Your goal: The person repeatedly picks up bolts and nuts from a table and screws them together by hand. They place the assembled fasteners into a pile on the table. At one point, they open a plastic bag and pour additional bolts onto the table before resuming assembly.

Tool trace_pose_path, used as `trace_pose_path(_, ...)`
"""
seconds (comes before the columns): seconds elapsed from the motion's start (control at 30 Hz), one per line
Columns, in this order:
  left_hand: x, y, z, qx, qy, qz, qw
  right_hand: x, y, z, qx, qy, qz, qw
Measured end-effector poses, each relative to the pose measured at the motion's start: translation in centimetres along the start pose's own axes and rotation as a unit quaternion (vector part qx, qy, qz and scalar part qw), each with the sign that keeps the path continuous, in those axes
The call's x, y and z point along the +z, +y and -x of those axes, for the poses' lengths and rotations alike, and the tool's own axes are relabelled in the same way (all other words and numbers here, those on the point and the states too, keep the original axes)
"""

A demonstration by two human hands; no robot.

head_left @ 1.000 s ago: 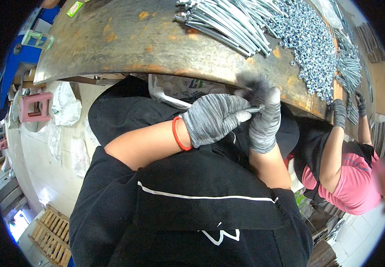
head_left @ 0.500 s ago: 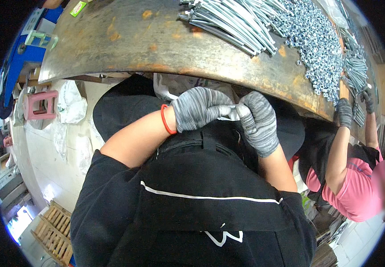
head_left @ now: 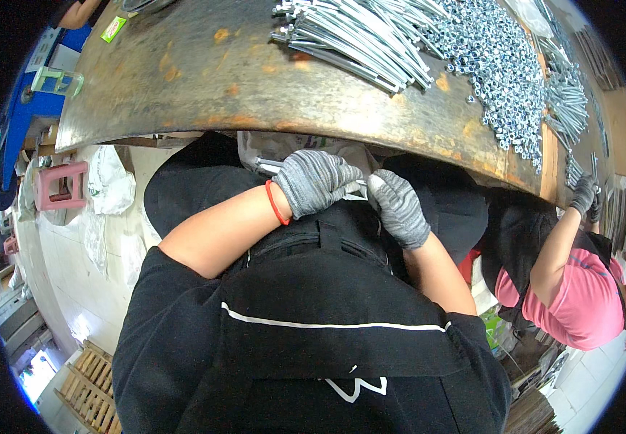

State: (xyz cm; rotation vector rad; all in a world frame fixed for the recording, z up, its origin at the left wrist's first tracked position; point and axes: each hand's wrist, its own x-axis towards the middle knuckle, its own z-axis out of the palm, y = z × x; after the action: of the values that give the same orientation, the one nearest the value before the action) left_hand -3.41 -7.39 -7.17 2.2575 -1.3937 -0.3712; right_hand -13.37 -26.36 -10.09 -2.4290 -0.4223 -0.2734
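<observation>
Both my hands wear grey knit gloves and meet above my lap, just below the table edge. My left hand (head_left: 314,182) is closed round long metal bolts (head_left: 268,166), whose ends stick out on its left side. A short length of metal shows between the two hands. My right hand (head_left: 400,208) is closed, its thumb and fingertips at that metal; any small piece in them is hidden. On the table lies a pile of long silvery bolts (head_left: 356,45), with a heap of nuts (head_left: 497,87) to its right.
The worn metal table (head_left: 183,87) curves across in front of me, with a green packet (head_left: 113,29) at far left. A whitish bag (head_left: 251,148) hangs under its edge. At right, a gloved co-worker in pink (head_left: 573,304) handles bolts. A pink stool (head_left: 62,186) stands left.
My left hand has turned, and bolt ends now show on its left. My right hand's fingers have shifted at the metal between the hands. The co-worker's hands have moved, and the view has shifted slightly.
</observation>
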Motion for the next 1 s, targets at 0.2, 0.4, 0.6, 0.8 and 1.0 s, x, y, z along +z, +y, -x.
trace_pose_path(0.2,7.5,-6.7,-2.8,-0.211,-0.257,-0.014,0.943,-1.0,-0.4,-2.1,0.333,-0.025,-0.068,0.940)
trace_pose_path(0.4,2.2,-1.0,-3.4,-0.099,-0.307,0.103,0.941,-7.2,6.3,-2.7,0.348,0.188,0.054,0.917)
trace_pose_path(0.6,-5.5,-2.5,-7.4,-0.174,0.165,-0.023,0.971,-9.6,11.5,-7.9,0.419,0.124,0.222,0.872)
trace_pose_path(0.8,-5.8,-6.9,-7.9,-0.148,0.176,-0.150,0.962,-8.9,9.8,-9.4,0.430,0.119,0.286,0.848)
trace_pose_path(1.0,-4.8,-7.4,-7.0,-0.108,0.216,-0.183,0.953,-8.8,10.8,-8.5,0.408,0.121,0.305,0.852)
